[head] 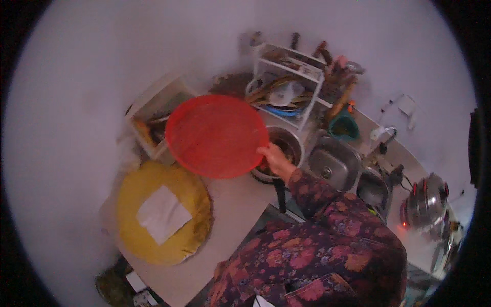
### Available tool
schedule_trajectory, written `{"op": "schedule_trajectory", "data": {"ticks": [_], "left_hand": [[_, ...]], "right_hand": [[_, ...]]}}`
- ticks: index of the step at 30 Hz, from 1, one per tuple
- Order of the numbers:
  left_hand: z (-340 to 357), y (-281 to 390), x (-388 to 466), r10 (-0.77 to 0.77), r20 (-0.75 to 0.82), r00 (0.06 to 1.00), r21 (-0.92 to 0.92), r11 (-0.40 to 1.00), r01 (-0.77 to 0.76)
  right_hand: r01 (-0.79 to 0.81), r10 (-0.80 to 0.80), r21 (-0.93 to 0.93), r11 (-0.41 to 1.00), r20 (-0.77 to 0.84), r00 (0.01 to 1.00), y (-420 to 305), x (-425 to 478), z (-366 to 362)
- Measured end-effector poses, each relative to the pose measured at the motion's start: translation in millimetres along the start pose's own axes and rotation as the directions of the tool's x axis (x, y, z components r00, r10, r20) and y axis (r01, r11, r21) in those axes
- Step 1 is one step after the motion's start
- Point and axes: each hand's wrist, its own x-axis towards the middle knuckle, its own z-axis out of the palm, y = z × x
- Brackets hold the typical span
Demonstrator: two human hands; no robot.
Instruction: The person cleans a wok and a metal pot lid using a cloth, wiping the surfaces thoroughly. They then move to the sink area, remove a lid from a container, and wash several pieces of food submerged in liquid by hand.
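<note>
My right hand (273,155) grips the rim of a large round red plastic tray or basin (216,136). The red piece is raised over the counter and partly covers a metal pan (299,147). Food shows dimly inside that pan, and its black handle (281,197) points toward me. Only a blurred bit of my left hand (219,268) shows at the counter's front edge beside the floral sleeve; its fingers cannot be made out. Nearest to it is a round yellow fabric-like cover (134,192) with a white sheet of paper or cloth (163,215) lying on top.
A white rack (320,86) with utensils and dishes stands at the back. To the right are a steel sink (333,157), a green strainer basket (343,126), a faucet (378,133) and a steel appliance with a red light (425,201). An open box (144,111) sits back left.
</note>
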Motion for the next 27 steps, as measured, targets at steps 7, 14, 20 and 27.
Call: {"op": "schedule_trajectory", "data": {"ticks": [7,14,20,27], "left_hand": [[8,-10,4,0.054,0.076,0.996,-0.012,0.999,-0.053],[11,14,40,0.017,0.180,0.983,-0.177,0.984,0.015],[2,39,-4,0.047,0.152,0.987,-0.010,0.999,-0.046],[-32,86,10,0.013,0.054,0.998,-0.584,0.811,0.021]], "right_hand": [[0.039,-0.060,-0.210,0.977,-0.097,0.993,18,-12,-28],[-0.081,0.081,0.003,0.997,0.032,0.996,42,-4,6],[-0.366,0.330,0.299,0.881,0.166,0.929,139,-4,53],[-0.360,0.335,0.454,0.815,0.137,0.932,199,12,104]]}}
